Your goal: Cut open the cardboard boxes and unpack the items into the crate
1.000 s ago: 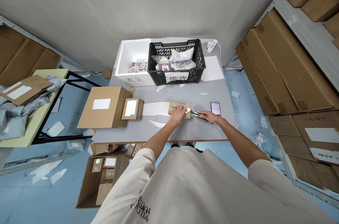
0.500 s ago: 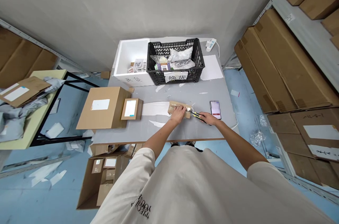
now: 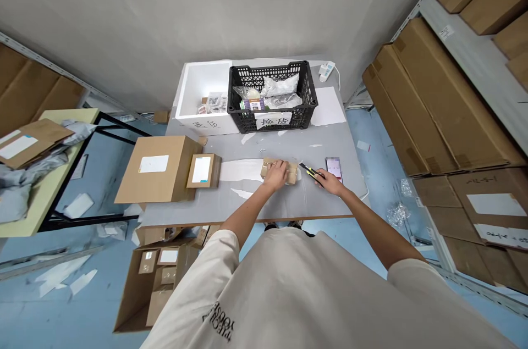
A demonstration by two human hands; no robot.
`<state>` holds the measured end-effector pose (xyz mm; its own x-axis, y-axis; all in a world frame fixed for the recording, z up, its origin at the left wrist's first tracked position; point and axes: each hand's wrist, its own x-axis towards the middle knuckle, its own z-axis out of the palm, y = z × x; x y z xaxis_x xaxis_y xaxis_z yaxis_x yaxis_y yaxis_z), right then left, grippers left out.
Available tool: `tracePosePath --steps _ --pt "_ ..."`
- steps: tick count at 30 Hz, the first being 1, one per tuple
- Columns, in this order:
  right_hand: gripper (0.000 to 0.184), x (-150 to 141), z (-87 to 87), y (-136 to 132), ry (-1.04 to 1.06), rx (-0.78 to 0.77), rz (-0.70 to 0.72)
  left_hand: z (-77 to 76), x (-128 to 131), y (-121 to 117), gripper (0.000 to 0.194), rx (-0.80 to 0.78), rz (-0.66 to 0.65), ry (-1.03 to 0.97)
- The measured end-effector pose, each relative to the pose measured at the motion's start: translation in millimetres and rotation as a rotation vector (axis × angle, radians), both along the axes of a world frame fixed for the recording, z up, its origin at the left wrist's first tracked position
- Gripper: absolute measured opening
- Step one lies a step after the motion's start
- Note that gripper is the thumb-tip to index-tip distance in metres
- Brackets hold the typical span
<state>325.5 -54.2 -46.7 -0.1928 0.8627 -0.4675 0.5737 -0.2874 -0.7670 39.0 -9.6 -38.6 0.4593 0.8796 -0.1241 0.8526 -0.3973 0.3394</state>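
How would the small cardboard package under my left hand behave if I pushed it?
The package lies low and flat on the table, so it would probably slide rather than tip or roll. Being little larger than your left hand, it is probably light, though I can't see inside.

Bright, diffuse light spreads evenly over the grey table (image 3: 214, 206) around the fingers, seemingly from overhead, with only faint, soft shadows. Beyond the left fingers (image 3: 282, 164), the white foam box (image 3: 206, 77) looks palest, while clear plastic bags (image 3: 280, 86) glint. Beside the right fingers (image 3: 320, 175), the utility knife (image 3: 308, 170) is reasonably crisp; the smartphone (image 3: 334, 167) glows pale, its text unreadable. Below left of both, the open carton (image 3: 126, 305) is dimmer inside. Far right, wide-angle distortion tilts and stretches tall cartons (image 3: 449, 96).
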Motion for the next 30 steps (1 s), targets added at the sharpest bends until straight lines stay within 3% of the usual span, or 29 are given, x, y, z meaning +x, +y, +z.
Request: tracePosePath --steps 5,10,16,24,30 --pt "0.038 -9 16.4 -6 -0.193 0.203 0.135 -9.5 -5 14 0.046 -0.002 -0.043 0.01" --pt "0.039 -20 16.9 -15 -0.324 0.34 0.29 -14.4 -6 24 0.04 -0.038 -0.108 0.005" --pt "0.038 -22 8.1 -17 -0.379 0.355 0.27 -14.6 -4 26 0.033 -0.037 -0.106 0.014" --pt "0.041 -26 -2.2 -22 -0.332 0.342 0.217 -24.8 -6 1 0.051 0.041 -0.062 -0.027" --pt "0.043 -40 -12.6 -26 -0.395 0.376 0.168 -24.9 -4 -5 0.052 0.051 -0.013 -0.001"
